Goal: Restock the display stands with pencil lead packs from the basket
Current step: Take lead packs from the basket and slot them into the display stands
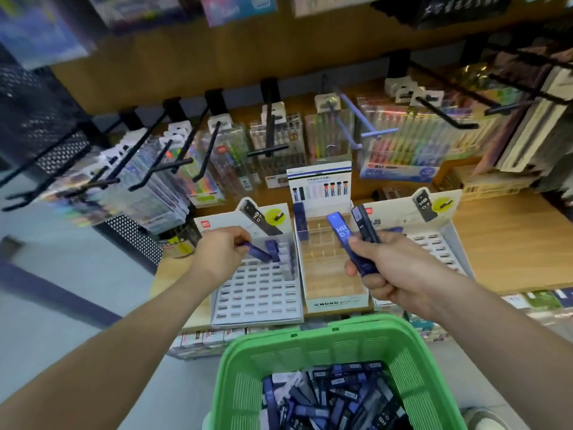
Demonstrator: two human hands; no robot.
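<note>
My left hand (221, 249) pinches a blue pencil lead pack (257, 252) and holds it tilted over the back rows of the left white display stand (257, 297), beside a pack standing in a slot (273, 250). My right hand (387, 271) grips several blue lead packs (353, 240) fanned out above the middle wooden MONO stand (333, 274). One pack shows "HB 0.7". A third white stand (440, 246) sits behind my right hand, partly hidden. The green basket (328, 342) at the bottom holds several more packs (335, 401).
Black hooks (173, 164) with hanging pen sets (403, 147) jut out above the stands. A black mesh panel (130, 235) stands at the left. The wooden shelf (511, 243) runs on to the right. A shoe (490, 420) shows at the bottom right.
</note>
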